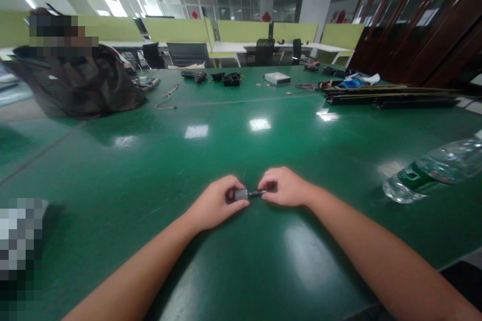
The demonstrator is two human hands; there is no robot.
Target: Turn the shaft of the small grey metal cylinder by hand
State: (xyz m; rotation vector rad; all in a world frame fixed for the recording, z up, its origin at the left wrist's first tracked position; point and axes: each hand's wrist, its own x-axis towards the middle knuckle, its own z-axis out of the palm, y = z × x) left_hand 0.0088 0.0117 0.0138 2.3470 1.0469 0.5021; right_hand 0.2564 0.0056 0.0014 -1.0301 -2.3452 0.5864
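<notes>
Close above the green tabletop (226, 150), both hands meet at one small object. My left hand (216, 201) is closed around a short grey cylinder (241, 194), thumb below and fingers above. From the cylinder's right side a thin dark shaft (256, 193) points to the right, lying level. The fingertips of my right hand (283, 188) pinch the shaft's far end. Whether the shaft and cylinder are one piece or two, I cannot tell. My fingers hide both ends.
A clear water bottle (425, 173) lies on its side at the right. Black strips (391, 98), a white box (277, 78) and black parts (231, 78) lie along the far side. At far left sits a dark bag (94, 83); a blurred-out object (18, 235) is at the left edge.
</notes>
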